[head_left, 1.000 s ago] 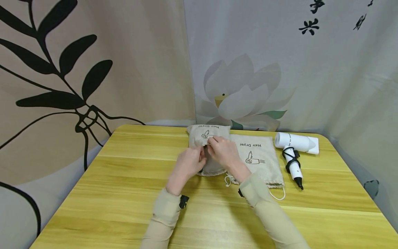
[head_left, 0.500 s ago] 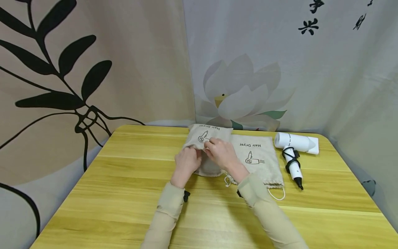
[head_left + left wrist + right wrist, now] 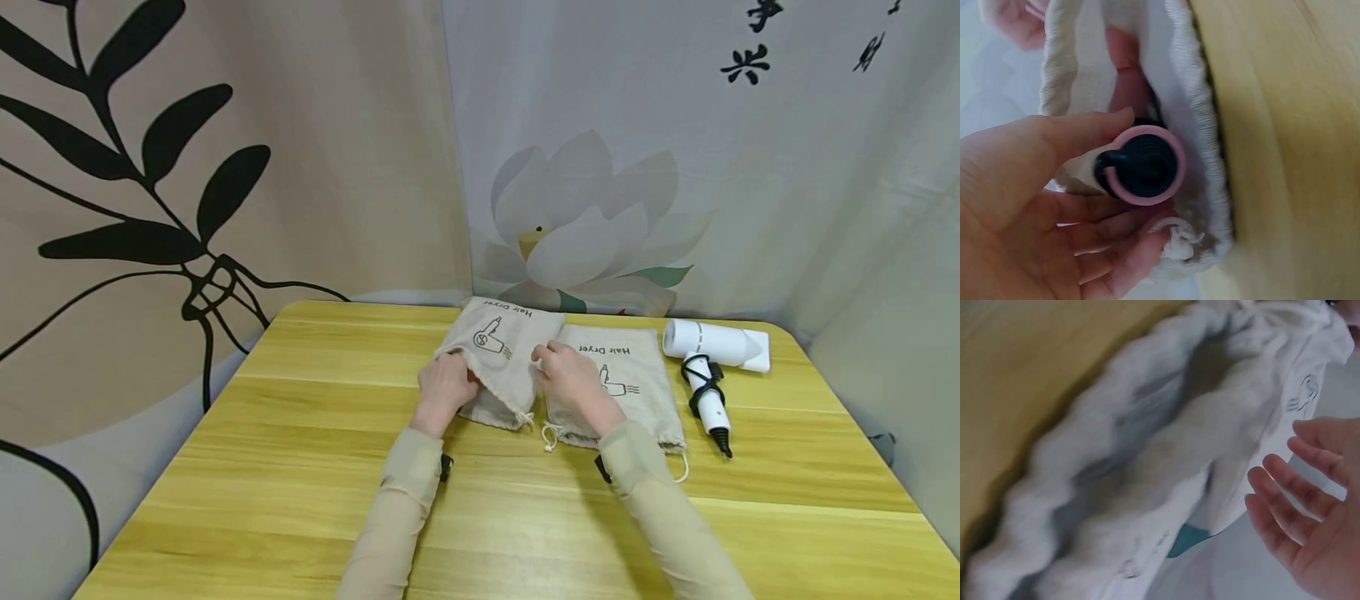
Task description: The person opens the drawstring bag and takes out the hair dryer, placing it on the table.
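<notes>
the pink thing (image 3: 1154, 178) is in the mouth of the bag (image 3: 504, 367), with my left hand (image 3: 445, 385) clamped on it. my right hand (image 3: 573, 379) is near, fingers apart, holding nothing. i think this step is moving it through the mouth, in or out i can't tell. next needs the mouth wide, i guess. the other bag (image 3: 648, 417) and white dryer (image 3: 712, 343) lie to the right on the desk (image 3: 300, 500).

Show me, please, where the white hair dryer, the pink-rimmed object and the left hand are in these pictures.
White hair dryer (image 3: 705, 342): head view, on its barrel.
Pink-rimmed object (image 3: 1157, 176): left wrist view, on its black end.
Left hand (image 3: 444, 385): head view, on its back.
</notes>
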A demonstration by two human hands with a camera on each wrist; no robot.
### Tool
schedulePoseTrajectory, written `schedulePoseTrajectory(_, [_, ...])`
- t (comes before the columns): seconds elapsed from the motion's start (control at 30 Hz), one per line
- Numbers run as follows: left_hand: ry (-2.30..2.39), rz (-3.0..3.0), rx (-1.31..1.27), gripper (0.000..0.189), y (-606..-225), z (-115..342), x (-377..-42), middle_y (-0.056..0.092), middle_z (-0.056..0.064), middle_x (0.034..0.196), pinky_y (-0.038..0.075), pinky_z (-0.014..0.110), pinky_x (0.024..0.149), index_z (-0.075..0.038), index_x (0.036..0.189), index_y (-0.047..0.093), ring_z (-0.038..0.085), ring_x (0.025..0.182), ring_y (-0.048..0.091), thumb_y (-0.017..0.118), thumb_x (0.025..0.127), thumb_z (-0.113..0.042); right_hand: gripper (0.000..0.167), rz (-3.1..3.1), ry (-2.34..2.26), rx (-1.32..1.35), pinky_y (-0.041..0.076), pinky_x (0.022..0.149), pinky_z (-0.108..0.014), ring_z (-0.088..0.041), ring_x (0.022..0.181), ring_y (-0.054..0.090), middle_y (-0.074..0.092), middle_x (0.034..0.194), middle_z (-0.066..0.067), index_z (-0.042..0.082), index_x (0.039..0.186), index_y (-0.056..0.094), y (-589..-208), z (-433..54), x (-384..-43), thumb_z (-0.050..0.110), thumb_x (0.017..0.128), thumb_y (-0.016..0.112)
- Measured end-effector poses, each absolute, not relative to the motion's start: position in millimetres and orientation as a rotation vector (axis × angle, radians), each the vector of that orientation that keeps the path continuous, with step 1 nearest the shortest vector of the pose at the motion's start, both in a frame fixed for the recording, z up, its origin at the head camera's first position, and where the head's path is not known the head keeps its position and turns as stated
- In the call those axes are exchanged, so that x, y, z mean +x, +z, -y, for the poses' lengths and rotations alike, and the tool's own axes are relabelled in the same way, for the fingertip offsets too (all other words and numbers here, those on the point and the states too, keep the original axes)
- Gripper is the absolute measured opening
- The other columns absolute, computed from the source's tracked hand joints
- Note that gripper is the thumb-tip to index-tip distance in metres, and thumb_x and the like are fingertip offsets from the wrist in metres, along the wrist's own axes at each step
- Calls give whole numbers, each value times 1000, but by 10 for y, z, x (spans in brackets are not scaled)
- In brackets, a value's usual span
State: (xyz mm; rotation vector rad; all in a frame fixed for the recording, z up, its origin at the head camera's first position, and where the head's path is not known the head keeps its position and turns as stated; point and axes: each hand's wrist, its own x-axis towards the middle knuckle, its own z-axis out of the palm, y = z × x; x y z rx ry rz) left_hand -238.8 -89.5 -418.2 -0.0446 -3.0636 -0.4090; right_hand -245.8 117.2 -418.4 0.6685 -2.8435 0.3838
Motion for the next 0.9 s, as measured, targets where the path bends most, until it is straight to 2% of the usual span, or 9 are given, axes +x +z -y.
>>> schedulePoseTrajectory(0.1, [-415, 3047, -55, 34, -4236, 914, -2442, 60, 8, 70, 44, 35, 48, -15, 56, 42, 22, 62, 56, 69, 76, -19, 18, 2920, 424, 602, 51, 61, -34, -22, 81, 61, 61, 98, -7, 11, 107, 64, -4215, -1267, -2488, 17, 91, 61])
schedulePoseTrajectory(0.2, [-422, 3039, -72, 34, -4268, 939, -2475, 59, 8, 70, 45, 36, 49, -15, 56, 41, 22, 63, 56, 69, 75, -18, 21, 2959, 441, 537, 53, 66, -38, -24, 87, 63, 61, 103, -9, 11, 111, 63, -4227, -1347, -2516, 17, 91, 60])
schedulePoseTrajectory(0.43, [-452, 3081, -139, 25, -4269, 1032, -2466, 67, 13, 88, 53, 41, 62, -11, 62, 51, 27, 80, 63, 73, 74, -16, 30, 2973, 527, 404, 52, 63, -38, -25, 85, 62, 61, 109, -13, 7, 119, 59, -4231, -1511, -2572, 17, 91, 60])
schedulePoseTrajectory(0.57, [-465, 3123, -165, 18, -4231, 1100, -2443, 68, 13, 94, 54, 41, 66, -9, 69, 58, 28, 85, 64, 74, 71, -15, 38, 2969, 616, 321, 52, 69, -42, -28, 90, 61, 58, 116, -15, 6, 127, 52, -4226, -1575, -2602, 18, 92, 59])
schedulePoseTrajectory(0.73, [-481, 3180, -214, 21, -4208, 1181, -2427, 68, 14, 107, 56, 40, 74, -6, 87, 65, 29, 94, 64, 76, 70, -11, 43, 2968, 663, 266, 51, 84, -49, -35, 104, 59, 53, 125, -19, 5, 133, 45, -4258, -1656, -2628, 16, 93, 55])
schedulePoseTrajectory(0.9, [-505, 3207, -266, 37, -4206, 1263, -2396, 64, 15, 119, 55, 43, 77, -4, 111, 63, 29, 97, 63, 69, 75, -6, 36, 2951, 677, 312, 51, 84, -48, -34, 103, 60, 60, 119, -18, 3, 127, 53, -4333, -1715, -2613, 10, 92, 55])
